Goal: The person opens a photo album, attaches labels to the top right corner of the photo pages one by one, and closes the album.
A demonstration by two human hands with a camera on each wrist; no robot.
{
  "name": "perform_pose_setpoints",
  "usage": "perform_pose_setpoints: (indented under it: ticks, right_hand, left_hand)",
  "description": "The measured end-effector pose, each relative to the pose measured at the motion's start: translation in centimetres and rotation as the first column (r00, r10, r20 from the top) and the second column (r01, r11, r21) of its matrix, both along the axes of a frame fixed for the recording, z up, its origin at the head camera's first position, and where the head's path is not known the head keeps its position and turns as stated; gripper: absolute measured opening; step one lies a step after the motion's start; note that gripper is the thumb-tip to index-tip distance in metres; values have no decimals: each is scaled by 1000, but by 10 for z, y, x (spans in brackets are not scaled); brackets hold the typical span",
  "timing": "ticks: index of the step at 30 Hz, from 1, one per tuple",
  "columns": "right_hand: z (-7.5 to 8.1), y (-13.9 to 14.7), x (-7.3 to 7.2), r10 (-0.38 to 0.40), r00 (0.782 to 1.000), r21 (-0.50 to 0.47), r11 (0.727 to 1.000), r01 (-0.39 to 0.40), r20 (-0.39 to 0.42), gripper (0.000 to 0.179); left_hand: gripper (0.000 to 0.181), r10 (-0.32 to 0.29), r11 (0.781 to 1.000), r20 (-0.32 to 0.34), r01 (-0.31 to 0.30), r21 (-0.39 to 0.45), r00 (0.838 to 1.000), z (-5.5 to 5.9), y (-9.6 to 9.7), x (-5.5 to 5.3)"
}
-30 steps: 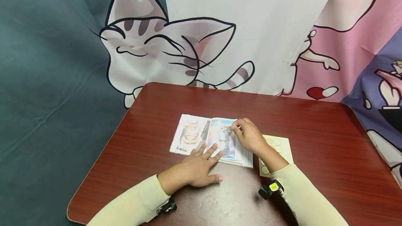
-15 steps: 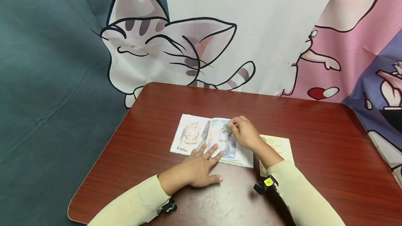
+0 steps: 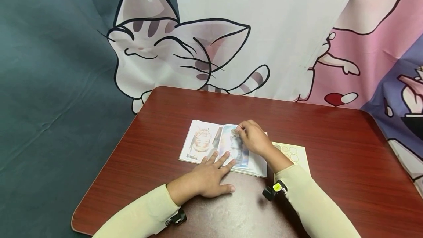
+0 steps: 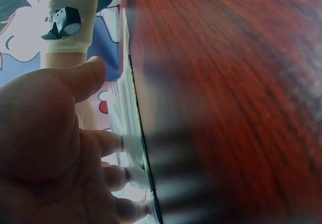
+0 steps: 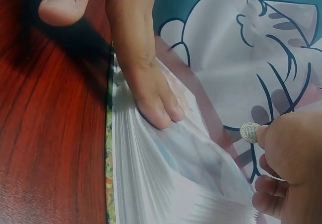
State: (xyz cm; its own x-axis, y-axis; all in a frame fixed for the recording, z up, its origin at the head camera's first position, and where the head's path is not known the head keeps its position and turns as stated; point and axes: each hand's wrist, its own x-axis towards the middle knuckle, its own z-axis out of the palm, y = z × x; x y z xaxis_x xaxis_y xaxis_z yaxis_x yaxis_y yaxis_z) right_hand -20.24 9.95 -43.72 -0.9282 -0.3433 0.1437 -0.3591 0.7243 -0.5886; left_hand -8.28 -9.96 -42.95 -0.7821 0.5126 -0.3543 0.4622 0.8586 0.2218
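An open picture book (image 3: 202, 140) lies on the table, an orange-toned drawing on its left page and a blue picture with a grey figure on the right. My left hand (image 3: 209, 179) is spread flat, fingertips resting on the lower edge of the pages; the right wrist view shows its fingers (image 5: 146, 95) pressing near the spine. Between the thumb and finger of my right hand (image 3: 255, 139) is a small round gold sticker (image 5: 250, 132) with fine print. It is held by its edge above the top of the right page.
A pale yellow sticker sheet (image 3: 301, 157) with rows of circles lies right of the book, partly under my right forearm. The reddish-brown table (image 3: 138, 172) extends around both. A cartoon cat curtain (image 3: 158, 54) hangs behind its far edge.
My right hand has moved left with the sticker, from the right edge of the blue picture toward its upper middle. My left hand has stayed in place on the book.
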Motion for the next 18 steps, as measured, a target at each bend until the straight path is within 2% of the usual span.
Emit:
perform_pose_setpoints:
  ticks: [13, 18]
  right_hand:
    - [0, -6, -8, 46, 998, 13, 999, -46, -40, 12]
    - [1, -12, -11, 55, 998, 21, 998, -54, -29, 12]
  left_hand:
    - [84, -6, 1000, 12, 6, 2, 1000, -2, 0, -1]
    - [84, 4, 1000, 16, -4, -6, 1000, -1, -1, -1]
